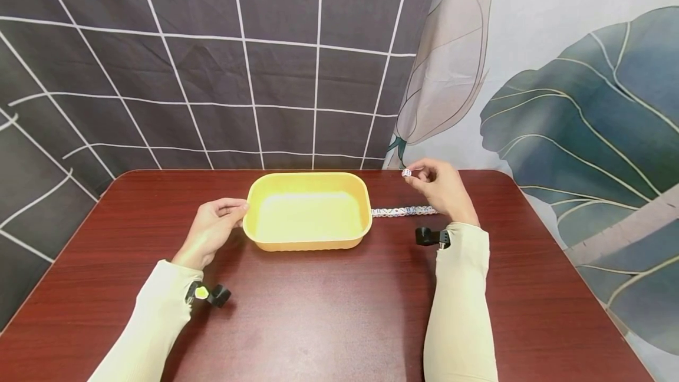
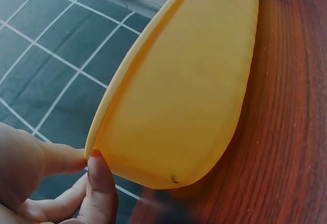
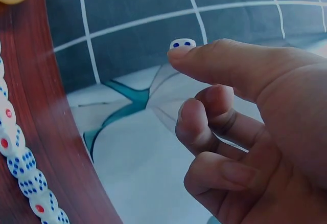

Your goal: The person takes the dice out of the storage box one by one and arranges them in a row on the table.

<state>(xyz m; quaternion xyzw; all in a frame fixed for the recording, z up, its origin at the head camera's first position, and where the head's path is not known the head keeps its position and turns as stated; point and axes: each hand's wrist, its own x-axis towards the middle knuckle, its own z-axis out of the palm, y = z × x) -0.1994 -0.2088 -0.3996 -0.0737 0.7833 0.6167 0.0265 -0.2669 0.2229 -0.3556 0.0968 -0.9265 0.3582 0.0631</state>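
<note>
A yellow plastic basin (image 1: 307, 246) stands near the far edge of the table. My left hand (image 1: 213, 226) pinches its left rim between thumb and fingers, as the left wrist view also shows of the basin's wall (image 2: 179, 81). Up off the table, to the right of the basin, my right hand (image 1: 442, 187) pinches one white die (image 1: 406, 173) at the fingertips. Two blue pips show on that die (image 3: 182, 44) in the right wrist view. Below this hand a row of dice (image 1: 403, 211) runs rightward from the basin's right side, its far end hidden behind the wrist.
The dark red wooden table (image 1: 318, 311) reaches to a grey cloth (image 1: 286, 75) with white grid lines behind it. At the right hangs a curtain (image 1: 530, 134) with large leaf prints. Each wrist wears a black strap with a small camera.
</note>
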